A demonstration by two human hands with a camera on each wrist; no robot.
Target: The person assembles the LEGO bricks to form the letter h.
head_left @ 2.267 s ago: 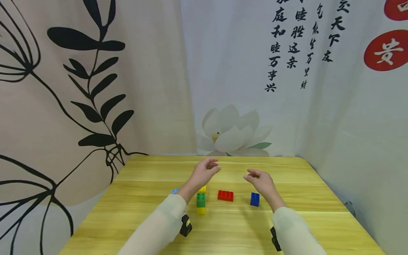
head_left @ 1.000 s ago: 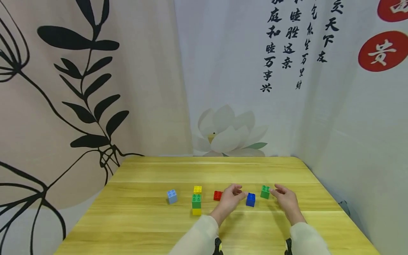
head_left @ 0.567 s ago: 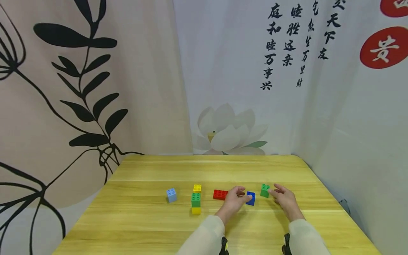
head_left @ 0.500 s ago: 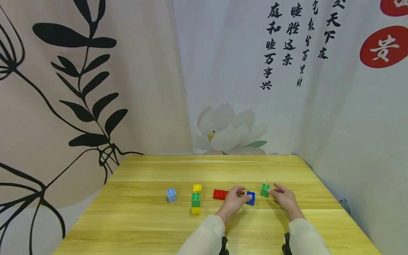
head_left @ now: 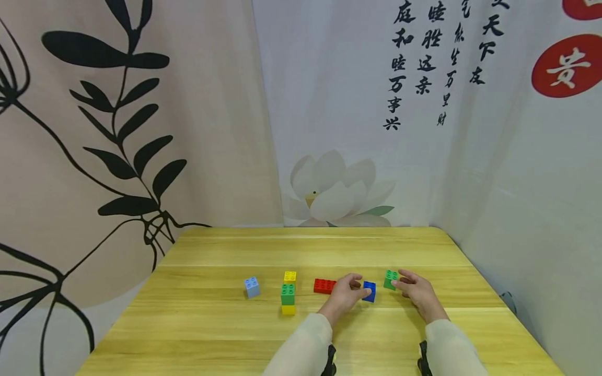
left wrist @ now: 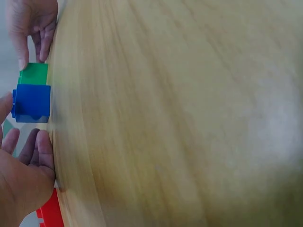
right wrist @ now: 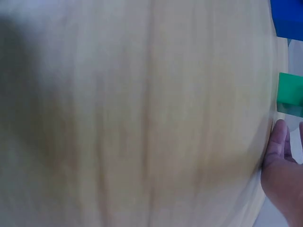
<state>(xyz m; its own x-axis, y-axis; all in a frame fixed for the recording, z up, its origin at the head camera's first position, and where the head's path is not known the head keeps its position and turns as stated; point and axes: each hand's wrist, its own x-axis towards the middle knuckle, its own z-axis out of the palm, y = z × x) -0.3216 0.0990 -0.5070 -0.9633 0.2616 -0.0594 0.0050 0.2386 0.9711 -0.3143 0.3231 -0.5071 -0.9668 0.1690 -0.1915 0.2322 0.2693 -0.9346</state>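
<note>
My left hand (head_left: 345, 295) is low over the table, its thumb at the near side of a blue toy building brick (head_left: 370, 291). In the left wrist view, the blue brick (left wrist: 32, 101) sits beyond its loosely bent fingers. A red brick (head_left: 323, 285) lies just left of that hand and is partly covered by it. My right hand (head_left: 419, 293) is beside a small green brick (head_left: 390, 279), with thumb and forefinger at its right side. The right wrist view has a gap between the fingertips and the green brick (right wrist: 290, 92).
Farther left, a green brick (head_left: 288, 294) shows between a yellow brick (head_left: 290, 277) behind and another yellow brick (head_left: 288, 310) in front. A light blue brick (head_left: 252, 286) stands left of these. The wooden table (head_left: 211, 324) meets a printed curtain (head_left: 226, 130) at the back.
Both hands have come down and to the right, the left to the blue brick, the right beside the green one. Lately the right fingers have edged left. The bricks keep their places.
</note>
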